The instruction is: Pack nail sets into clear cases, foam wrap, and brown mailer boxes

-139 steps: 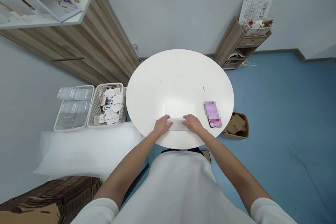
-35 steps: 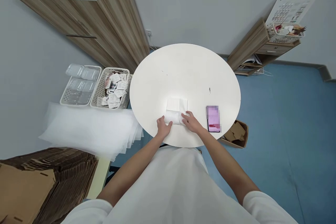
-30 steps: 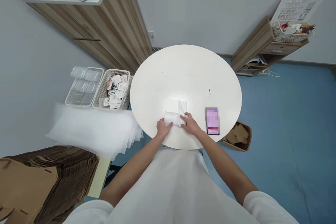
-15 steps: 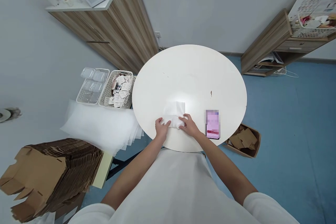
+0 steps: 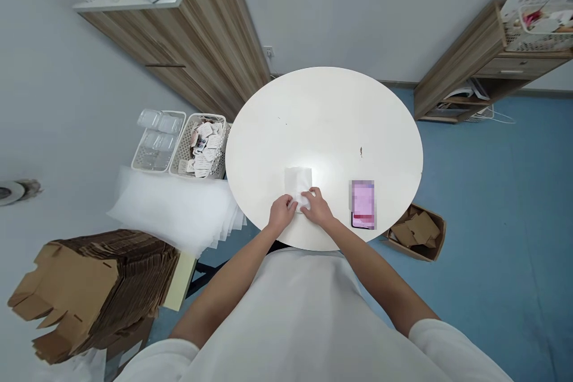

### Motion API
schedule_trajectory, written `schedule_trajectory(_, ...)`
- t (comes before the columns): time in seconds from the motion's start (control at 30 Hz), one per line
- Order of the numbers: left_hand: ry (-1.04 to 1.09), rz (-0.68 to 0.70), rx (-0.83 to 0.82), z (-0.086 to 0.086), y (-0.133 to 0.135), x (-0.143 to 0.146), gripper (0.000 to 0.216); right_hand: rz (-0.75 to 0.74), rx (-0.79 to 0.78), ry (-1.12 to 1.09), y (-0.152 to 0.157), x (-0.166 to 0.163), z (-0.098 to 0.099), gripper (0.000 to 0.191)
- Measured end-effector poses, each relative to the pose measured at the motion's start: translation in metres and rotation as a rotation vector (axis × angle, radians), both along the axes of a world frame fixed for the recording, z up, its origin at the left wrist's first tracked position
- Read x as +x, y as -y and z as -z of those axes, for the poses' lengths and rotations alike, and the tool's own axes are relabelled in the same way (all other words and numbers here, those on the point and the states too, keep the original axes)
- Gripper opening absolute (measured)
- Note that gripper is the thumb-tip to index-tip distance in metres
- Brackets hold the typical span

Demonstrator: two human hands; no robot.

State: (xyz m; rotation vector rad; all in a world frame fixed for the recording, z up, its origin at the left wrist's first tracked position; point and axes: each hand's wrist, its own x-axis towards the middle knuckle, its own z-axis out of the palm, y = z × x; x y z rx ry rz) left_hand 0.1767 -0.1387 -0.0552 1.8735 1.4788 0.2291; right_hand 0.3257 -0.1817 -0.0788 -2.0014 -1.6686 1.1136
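Note:
A folded white packing sheet [image 5: 298,180], thin and foam-like, lies near the front edge of the round white table [image 5: 322,113]. My left hand [image 5: 283,212] grips its lower left edge, with the fingers bent and the thumb against it. From the lower right, my right hand [image 5: 317,206] holds the same sheet with curled fingers. Whether something is wrapped inside cannot be seen. To the right of my right hand, a phone [image 5: 363,206] with a blurred pink screen lies on the table.
Left of the table are a basket of printed cards [image 5: 205,149], a basket of clear plastic cases [image 5: 156,146], a pile of white sheets [image 5: 174,206] and stacked flat cardboard boxes [image 5: 89,292]. An open carton [image 5: 418,236] with cardboard pieces stands on the floor at right.
The packing sheet's sides have been folded inward, so it is narrower now. My hands have moved closer together on it. The view has shifted slightly.

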Motion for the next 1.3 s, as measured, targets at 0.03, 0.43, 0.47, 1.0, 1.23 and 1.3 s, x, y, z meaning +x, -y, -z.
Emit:
schedule_trajectory(0.03, -0.004, 0.032, 0.009, 0.0, 0.001, 0.003, 0.015, 0.018, 0.005, -0.011, -0.001, -0.002, 0.001, 0.046)
schedule_trajectory(0.43, -0.077, 0.38, 0.058, 0.012, 0.029, 0.0, 0.055, 0.164, -0.049, -0.131, -0.005, -0.002, -0.006, 0.031)
schedule_trajectory(0.47, -0.114, 0.411, 0.051, 0.013, 0.03, 0.001, 0.055, 0.185, -0.056, -0.122, -0.008, -0.003, -0.007, 0.027)
schedule_trajectory(1.0, 0.05, 0.436, 0.079, -0.008, -0.003, -0.028, 0.033, 0.339, -0.071, 0.098, -0.021, -0.017, 0.002, 0.012)
schedule_trajectory(1.23, 0.142, 0.659, 0.104, -0.001, -0.022, -0.02, 0.032, 0.299, -0.011, 0.028, -0.011, -0.011, 0.0, 0.016)
schedule_trajectory(1.3, 0.182, 0.649, 0.126, 0.003, -0.023, -0.021, 0.031, 0.242, 0.083, 0.035, 0.001, -0.006, -0.005, 0.023)
